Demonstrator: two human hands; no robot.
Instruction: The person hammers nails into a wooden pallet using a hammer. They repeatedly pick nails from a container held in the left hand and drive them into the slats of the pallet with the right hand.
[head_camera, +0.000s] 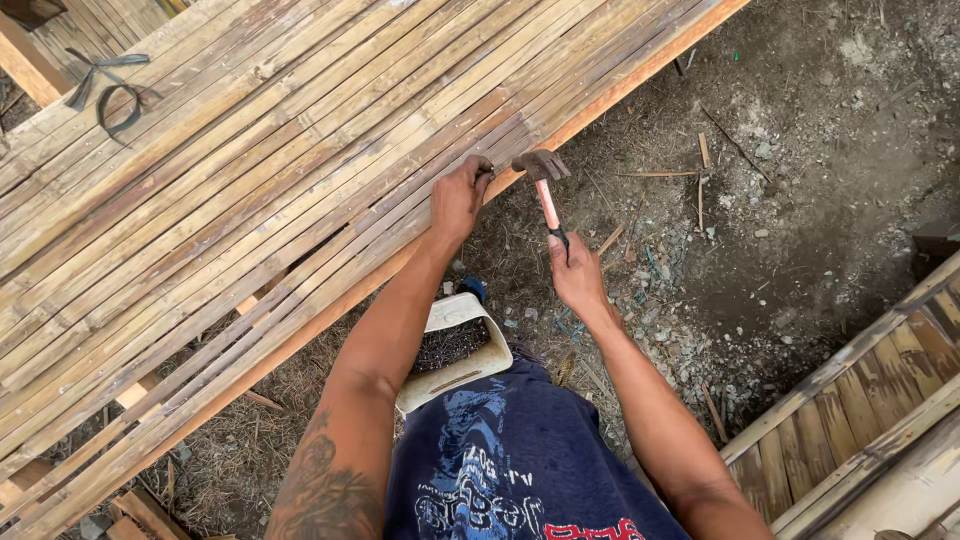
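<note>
Bamboo slats (250, 190) lie side by side in a long panel that runs from the near left up to the far right, filling the left and middle of the view. At the far left a dark strap (108, 92) sits curled on top of the slats. Along the panel's near edge runs an orange-brown wooden rail (560, 130), with bare dirt ground (800, 200) beyond it on the right.

Near the middle, below the panel's edge, a cream-coloured container (455, 345) holding small dark nails hangs in front of the person's dark printed shirt (520, 460).

The left hand (460, 198) rests on the outer slats at the rail, its grip pinched together on something too small to make out, just beside the hammer head. The right hand (577, 275) is to the right of it, off the panel and over the ground, its grip clamped on the lower handle of a claw hammer (545, 190) with an orange shaft. The hammer's metal head is just above the rail, close to the left fingertips.

At the near right corner is another structure of bamboo strips (860, 420).
</note>
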